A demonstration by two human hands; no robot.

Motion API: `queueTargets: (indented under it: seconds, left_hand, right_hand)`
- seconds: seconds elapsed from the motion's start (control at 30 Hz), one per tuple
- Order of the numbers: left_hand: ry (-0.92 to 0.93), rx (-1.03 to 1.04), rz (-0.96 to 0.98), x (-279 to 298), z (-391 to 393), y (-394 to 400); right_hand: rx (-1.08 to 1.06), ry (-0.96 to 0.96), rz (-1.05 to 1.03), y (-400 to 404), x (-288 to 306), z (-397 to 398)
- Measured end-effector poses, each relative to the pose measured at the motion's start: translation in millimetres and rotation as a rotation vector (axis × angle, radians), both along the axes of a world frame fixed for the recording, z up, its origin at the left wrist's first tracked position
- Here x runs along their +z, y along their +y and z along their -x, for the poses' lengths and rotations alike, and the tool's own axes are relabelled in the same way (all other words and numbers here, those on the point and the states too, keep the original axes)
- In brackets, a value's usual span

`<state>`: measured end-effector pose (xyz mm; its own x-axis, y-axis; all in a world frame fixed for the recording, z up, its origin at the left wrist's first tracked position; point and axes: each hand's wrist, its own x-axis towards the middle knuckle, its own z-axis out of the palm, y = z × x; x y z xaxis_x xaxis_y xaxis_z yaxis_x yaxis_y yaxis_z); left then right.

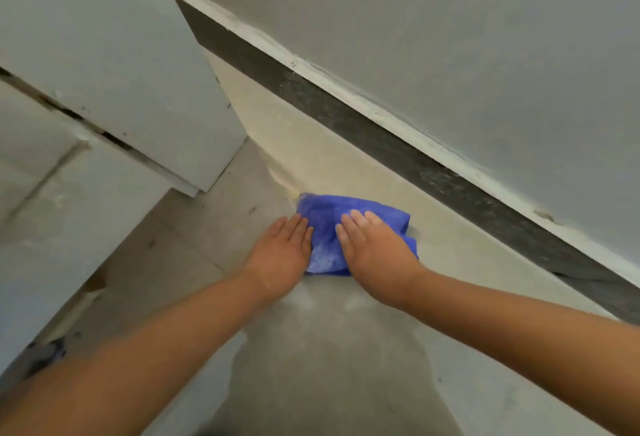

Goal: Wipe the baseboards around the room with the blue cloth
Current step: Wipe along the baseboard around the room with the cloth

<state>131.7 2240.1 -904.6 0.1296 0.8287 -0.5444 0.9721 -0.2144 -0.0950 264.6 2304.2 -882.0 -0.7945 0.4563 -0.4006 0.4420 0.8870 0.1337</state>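
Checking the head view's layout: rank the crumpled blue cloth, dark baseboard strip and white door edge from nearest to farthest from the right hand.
1. Crumpled blue cloth, under the right hand.
2. Dark baseboard strip, up-right along the wall.
3. White door edge, far left.

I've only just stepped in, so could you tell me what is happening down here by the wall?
A person is pressing a blue cloth flat with both hands: the left hand on its left edge, the right hand across its right side. The cloth lies on the pale floor, short of the dark baseboard along the grey wall. The baseboard looks dusty, and a white panel stands to the left.
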Motion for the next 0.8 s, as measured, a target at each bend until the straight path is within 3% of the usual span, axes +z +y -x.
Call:
queueTargets:
  seconds: [0.17, 0.27, 0.37, 0.43, 0.53, 0.8]
  left_hand:
    - [-0.042, 0.098, 0.161, 2, -4, -1]
    - [-0.051, 0.129, 0.148, 4, -6, 8]
    - [-0.102, 0.157, 0.106, 3, -4, 14]
    - [-0.099, 0.158, 0.110, 3, -5, 15]
    - [-0.113, 0.213, 0.078, 6, -11, 9]
    - [-0.293, 0.296, 0.065, 5, -26, 22]
  right_hand:
    - [-0.127, 0.043, 0.099, -5, -12, -14]
    - [-0.181, -0.035, 0.269, -1, -12, -18]
    - [-0.196, 0.033, 0.290, 12, -13, -23]
    - [-0.205, -0.003, 0.282, 11, -15, -28]
    - [-0.225, 0.122, 0.170, 4, -23, -31]
    - [-0.207, 0.207, 0.128, -4, -28, -35]
